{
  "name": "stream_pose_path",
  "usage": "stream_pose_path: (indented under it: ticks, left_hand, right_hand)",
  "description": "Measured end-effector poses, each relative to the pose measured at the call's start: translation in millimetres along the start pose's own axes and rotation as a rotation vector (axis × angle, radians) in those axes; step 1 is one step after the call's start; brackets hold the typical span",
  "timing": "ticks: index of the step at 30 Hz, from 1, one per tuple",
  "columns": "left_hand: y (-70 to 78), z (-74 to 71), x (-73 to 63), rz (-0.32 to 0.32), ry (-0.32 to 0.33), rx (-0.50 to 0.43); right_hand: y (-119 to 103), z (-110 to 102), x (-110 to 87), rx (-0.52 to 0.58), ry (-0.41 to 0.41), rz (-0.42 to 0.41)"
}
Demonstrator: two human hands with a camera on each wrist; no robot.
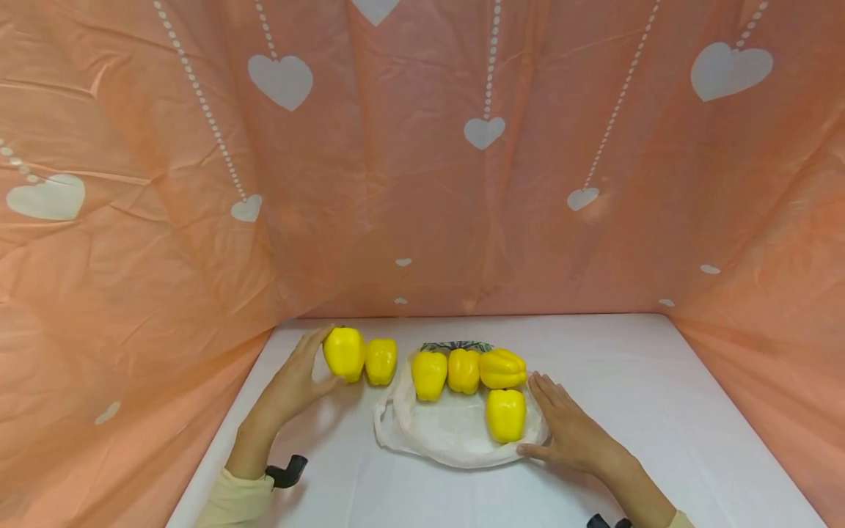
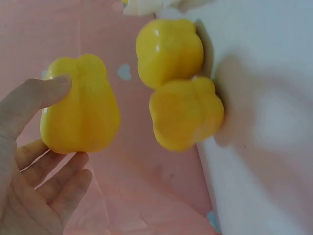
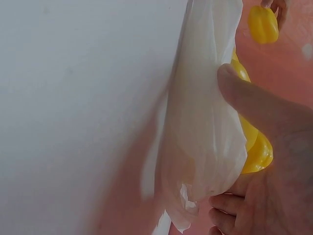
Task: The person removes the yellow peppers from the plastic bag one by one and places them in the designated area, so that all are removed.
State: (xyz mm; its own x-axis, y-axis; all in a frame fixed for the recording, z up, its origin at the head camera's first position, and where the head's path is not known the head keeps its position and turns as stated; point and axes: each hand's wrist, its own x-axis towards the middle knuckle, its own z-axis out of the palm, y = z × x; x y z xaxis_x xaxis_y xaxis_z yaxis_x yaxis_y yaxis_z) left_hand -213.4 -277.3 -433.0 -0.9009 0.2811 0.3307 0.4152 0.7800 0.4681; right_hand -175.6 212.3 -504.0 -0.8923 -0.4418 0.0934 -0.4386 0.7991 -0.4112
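My left hand [image 1: 293,385] holds a yellow bell pepper [image 2: 80,105] between thumb and fingers, raised at the left. Two more yellow bell peppers [image 2: 168,51] sit side by side on the table in the left wrist view; the held one largely hides one of them in the head view. A soft whitish bag [image 1: 455,455] lies spread with its mouth open, and several yellow bell peppers [image 1: 506,416] rest within its rim. Fingers spread, my right hand [image 1: 571,429] touches the bag's right side, the thumb on its rim.
The white-covered table [image 1: 660,396] runs back to an orange-pink curtain [image 1: 422,183] with hearts, which also encloses both sides. A dark green patterned patch [image 1: 457,345] shows at the bag's back edge. A loop of the bag [image 1: 379,425] sticks out at its left.
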Motion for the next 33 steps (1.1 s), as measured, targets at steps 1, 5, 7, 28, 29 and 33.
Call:
stream_pose_path:
  ticks: [1,5,7,28,29,33]
  left_hand:
    - [-2.6,-2.3,0.1,-0.006,-0.006,-0.002]
    - [-11.3,-12.4,0.2,-0.019,-0.018,-0.016]
    - [-15.0,-16.4,0.5,0.001,-0.001,-0.015]
    - [-68.3,-22.8,2.4,0.002,0.011,-0.024]
    - [-70.6,-22.1,1.9,0.002,0.01,-0.02]
    - [-77.1,-19.8,1.4,0.004,0.003,-0.011]
  right_hand:
    - [-0.2,0.0,0.1,0.002,-0.003,0.003]
    - [-1.2,-1.5,-0.1,0.002,-0.012,0.015]
    - [-1.3,-2.4,-0.1,0.002,-0.024,0.028]
    - [1.0,-1.7,0.6,-0.003,-0.028,0.022]
    - [1.0,-1.7,0.7,-0.003,-0.031,0.023]
    - [0.8,-1.7,1.1,-0.008,-0.036,0.028]
